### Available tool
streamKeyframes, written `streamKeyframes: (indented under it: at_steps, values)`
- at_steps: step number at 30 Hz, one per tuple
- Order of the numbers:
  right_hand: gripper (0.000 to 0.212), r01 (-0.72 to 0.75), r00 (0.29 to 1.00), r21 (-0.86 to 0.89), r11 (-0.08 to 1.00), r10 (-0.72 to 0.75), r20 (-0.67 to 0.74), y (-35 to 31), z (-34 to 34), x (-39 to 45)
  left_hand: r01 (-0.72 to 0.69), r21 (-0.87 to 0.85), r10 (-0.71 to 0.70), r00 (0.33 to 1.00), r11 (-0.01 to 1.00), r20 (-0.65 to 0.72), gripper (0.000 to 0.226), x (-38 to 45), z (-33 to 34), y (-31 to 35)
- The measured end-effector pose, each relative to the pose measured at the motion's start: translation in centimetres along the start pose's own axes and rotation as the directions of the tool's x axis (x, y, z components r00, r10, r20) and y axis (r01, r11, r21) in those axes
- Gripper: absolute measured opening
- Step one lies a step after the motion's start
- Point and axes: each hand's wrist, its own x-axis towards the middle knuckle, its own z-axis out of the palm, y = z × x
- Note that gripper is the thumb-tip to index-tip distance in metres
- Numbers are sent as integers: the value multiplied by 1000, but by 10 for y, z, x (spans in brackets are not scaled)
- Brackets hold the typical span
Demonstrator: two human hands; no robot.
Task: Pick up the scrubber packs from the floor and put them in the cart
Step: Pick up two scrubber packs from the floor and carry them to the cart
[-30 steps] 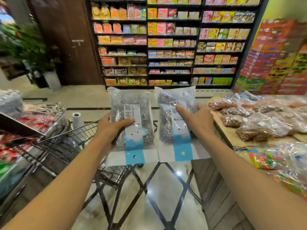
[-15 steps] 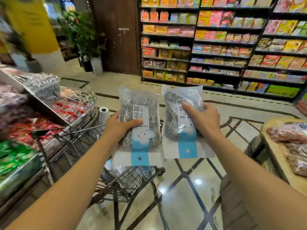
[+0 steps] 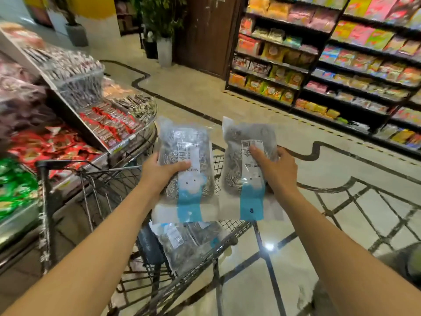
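I hold two clear scrubber packs with blue and white labels over the wire cart (image 3: 91, 183). My left hand (image 3: 159, 172) grips the left pack (image 3: 185, 156) at its left edge, thumb across the front. The right pack (image 3: 237, 174) is gripped by my right hand (image 3: 275, 169) from its right side, thumb on the label. Both packs are upright and side by side above the cart's basket. Inside the basket lie more scrubber packs (image 3: 182, 245), partly hidden under the held ones.
A tiered display of wrapped snacks (image 3: 75, 115) stands close on the left, right against the cart. Dark shelves of packets (image 3: 341, 69) line the far right. A potted plant (image 3: 163, 30) and a brown door (image 3: 205, 35) are at the back. Glossy tiled floor (image 3: 341, 224) lies to the right.
The view has swung left and down, so the cart now lies directly beneath the packs. Both hands keep the same hold and have moved over the basket.
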Motion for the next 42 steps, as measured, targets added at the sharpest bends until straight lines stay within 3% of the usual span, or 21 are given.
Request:
streamKeyframes:
  at_steps: [8, 12, 20, 24, 27, 30, 34, 38, 40, 42]
  values:
    - [39, -25, 972, 18, 1000, 20, 232, 25, 89, 57, 104, -62, -115, 972, 993, -204, 54, 52, -38, -42]
    - [41, -49, 942, 19, 999, 40, 334, 49, 131, 83, 130, -61, -142, 947, 990, -287, 55, 73, -41, -65]
    - [31, -11, 862, -37, 999, 28, 507, 111, 188, 122, 209, -50, -207, 848, 977, -488, 47, 100, -17, -129]
    - [35, -102, 777, -129, 986, 160, 609, 161, 208, 124, 342, -71, -320, 761, 937, -564, 54, 99, -4, -173]
    - [61, -167, 710, -200, 966, 258, 656, 199, 222, 118, 398, -125, -391, 710, 909, -586, 59, 97, 4, -201]
    - [37, -258, 646, -230, 938, 345, 681, 233, 238, 112, 439, -126, -425, 696, 890, -579, 63, 99, 5, -229]
    - [78, -274, 617, -284, 919, 394, 681, 277, 258, 104, 494, -107, -462, 685, 863, -564, 72, 107, -5, -279]
    - [99, -257, 598, -326, 910, 415, 685, 316, 272, 99, 542, -60, -475, 672, 838, -568, 54, 115, -3, -312]
    - [83, -206, 604, -339, 918, 392, 694, 314, 276, 100, 551, -55, -476, 663, 833, -578, 57, 120, -6, -333]
    - [57, -214, 591, -348, 913, 405, 698, 323, 281, 101, 579, -40, -487, 645, 814, -589, 88, 126, -7, -343]
